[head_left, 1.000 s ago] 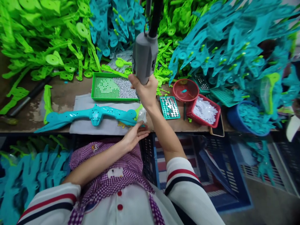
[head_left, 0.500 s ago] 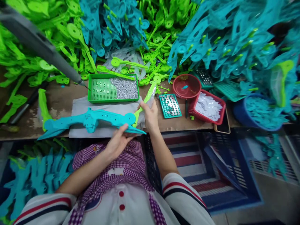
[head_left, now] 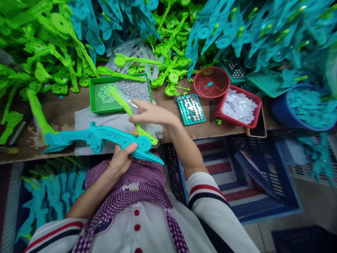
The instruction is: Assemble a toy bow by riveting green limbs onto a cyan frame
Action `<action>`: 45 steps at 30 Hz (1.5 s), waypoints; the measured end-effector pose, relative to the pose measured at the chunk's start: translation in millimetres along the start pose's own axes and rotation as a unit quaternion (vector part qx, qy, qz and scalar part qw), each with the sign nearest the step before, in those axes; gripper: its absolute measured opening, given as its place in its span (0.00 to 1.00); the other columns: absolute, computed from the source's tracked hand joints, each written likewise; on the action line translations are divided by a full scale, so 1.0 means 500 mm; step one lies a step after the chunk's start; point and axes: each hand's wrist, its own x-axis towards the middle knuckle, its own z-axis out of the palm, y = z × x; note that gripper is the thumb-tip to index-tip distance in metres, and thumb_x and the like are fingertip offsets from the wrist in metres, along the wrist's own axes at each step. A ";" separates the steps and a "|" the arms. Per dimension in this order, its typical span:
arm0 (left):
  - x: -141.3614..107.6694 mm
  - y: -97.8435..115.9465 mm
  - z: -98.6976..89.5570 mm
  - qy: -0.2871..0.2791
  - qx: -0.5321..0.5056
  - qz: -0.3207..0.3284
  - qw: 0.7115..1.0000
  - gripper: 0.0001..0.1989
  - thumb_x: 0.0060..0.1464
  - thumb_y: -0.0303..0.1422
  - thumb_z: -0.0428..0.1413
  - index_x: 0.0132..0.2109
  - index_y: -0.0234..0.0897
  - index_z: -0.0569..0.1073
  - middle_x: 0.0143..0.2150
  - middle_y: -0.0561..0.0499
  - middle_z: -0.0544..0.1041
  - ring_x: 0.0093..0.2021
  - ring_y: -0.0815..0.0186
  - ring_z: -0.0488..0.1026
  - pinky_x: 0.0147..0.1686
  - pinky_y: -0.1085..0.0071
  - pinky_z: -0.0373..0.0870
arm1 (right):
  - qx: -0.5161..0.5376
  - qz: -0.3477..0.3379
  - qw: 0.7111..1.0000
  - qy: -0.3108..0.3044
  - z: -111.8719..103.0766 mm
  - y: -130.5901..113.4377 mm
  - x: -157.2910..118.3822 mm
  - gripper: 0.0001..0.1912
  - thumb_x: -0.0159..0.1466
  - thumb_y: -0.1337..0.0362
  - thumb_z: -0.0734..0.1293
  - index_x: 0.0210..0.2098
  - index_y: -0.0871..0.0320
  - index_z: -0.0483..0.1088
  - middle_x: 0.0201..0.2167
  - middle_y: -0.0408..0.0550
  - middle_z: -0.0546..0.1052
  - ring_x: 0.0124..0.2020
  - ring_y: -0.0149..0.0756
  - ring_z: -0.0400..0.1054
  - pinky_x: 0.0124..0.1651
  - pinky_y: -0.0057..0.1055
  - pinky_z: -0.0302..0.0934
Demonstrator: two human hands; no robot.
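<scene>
A long turquoise plastic part [head_left: 112, 136] lies across the front edge of the bench, its round disc end at the right. My left hand [head_left: 121, 159] is closed around its right portion from below, thumb on top. A lime-green plastic arm [head_left: 122, 102] with a clear piece along its side stands slanted at that disc end. My right hand [head_left: 151, 113] is closed on this arm about its middle, and the fingertips are partly hidden. Another lime-green arm [head_left: 38, 110] sticks up from the turquoise part's left end. Beneath lies a pale cloth [head_left: 83, 121].
Behind the cloth stands a green tray [head_left: 92, 102] of small metal pieces. To the right are a teal tray of discs [head_left: 191, 109], a red bowl [head_left: 212, 84], a red tub of white pieces [head_left: 237, 109] and a blue bucket [head_left: 280, 112]. Lime-green and turquoise parts pile up behind.
My right hand has swung the lime-green arm from leaning right to leaning left, over the tray. My left hand has shifted left along the turquoise part. The hanging grey screwdriver has left the view.
</scene>
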 end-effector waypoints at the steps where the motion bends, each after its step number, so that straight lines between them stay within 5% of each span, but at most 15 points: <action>1: 0.000 0.005 -0.006 0.001 0.002 0.008 1.000 0.24 0.21 0.34 0.74 0.30 0.39 0.74 0.28 0.56 0.79 0.27 0.66 0.76 0.33 0.69 0.77 | -0.006 -0.013 1.000 0.008 0.006 -0.004 0.005 0.13 0.51 0.58 0.75 0.33 0.56 0.72 0.29 0.39 0.75 0.30 0.31 0.66 0.35 0.30 0.67; 6: -0.002 0.028 -0.033 -0.035 0.031 0.011 0.999 0.24 0.21 0.36 0.73 0.32 0.38 0.76 0.25 0.54 0.77 0.22 0.67 0.72 0.20 0.73 0.70 | 0.018 -0.097 0.973 0.208 0.032 -0.008 -0.063 0.19 0.61 0.48 0.68 0.47 0.50 0.72 0.42 0.44 0.75 0.41 0.34 0.70 0.43 0.33 0.70; 10: 0.000 0.037 -0.045 -0.064 0.039 0.031 0.997 0.28 0.24 0.39 0.74 0.39 0.39 0.77 0.26 0.55 0.78 0.24 0.66 0.74 0.25 0.71 0.74 | -0.102 -0.183 0.931 0.298 0.039 0.013 -0.172 0.25 0.58 0.47 0.70 0.53 0.48 0.71 0.50 0.48 0.71 0.51 0.40 0.70 0.49 0.40 0.72; 15: 0.009 0.037 -0.057 -0.127 0.048 0.044 0.990 0.33 0.29 0.42 0.73 0.46 0.39 0.75 0.29 0.55 0.78 0.27 0.65 0.75 0.27 0.70 0.76 | -0.331 -0.322 0.853 0.243 0.058 0.038 -0.243 0.17 0.61 0.55 0.70 0.50 0.47 0.72 0.46 0.46 0.73 0.51 0.40 0.71 0.52 0.42 0.71; 21: 0.002 0.026 -0.079 -0.186 0.029 0.023 0.982 0.23 0.35 0.39 0.73 0.38 0.39 0.75 0.31 0.53 0.79 0.28 0.65 0.76 0.26 0.71 0.76 | -0.515 -0.371 0.769 0.075 0.064 -0.033 -0.209 0.15 0.69 0.53 0.63 0.52 0.48 0.71 0.52 0.42 0.77 0.60 0.33 0.65 0.64 0.38 0.57; 26: -0.001 0.018 -0.093 -0.195 0.009 0.008 0.981 0.18 0.35 0.34 0.73 0.33 0.39 0.74 0.29 0.56 0.78 0.26 0.68 0.75 0.25 0.74 0.74 | -0.559 -0.340 0.755 -0.050 0.070 -0.085 -0.181 0.14 0.71 0.61 0.60 0.52 0.55 0.70 0.50 0.44 0.78 0.57 0.34 0.66 0.63 0.44 0.53; 36: 0.010 0.018 -0.111 -0.202 0.028 0.001 0.979 0.13 0.38 0.32 0.69 0.32 0.44 0.74 0.28 0.56 0.75 0.27 0.66 0.76 0.25 0.72 0.74 | -0.567 -0.362 0.739 0.005 0.095 -0.086 -0.177 0.11 0.70 0.66 0.59 0.44 0.55 0.73 0.39 0.44 0.78 0.57 0.41 0.67 0.67 0.65 0.49; 45: 0.011 0.027 -0.113 -0.211 0.064 -0.028 0.975 0.14 0.37 0.35 0.71 0.31 0.42 0.75 0.25 0.55 0.73 0.25 0.67 0.74 0.27 0.72 0.75 | -0.569 -0.421 0.706 0.002 0.087 -0.078 -0.170 0.13 0.69 0.63 0.60 0.39 0.51 0.77 0.37 0.44 0.79 0.55 0.39 0.70 0.67 0.56 0.59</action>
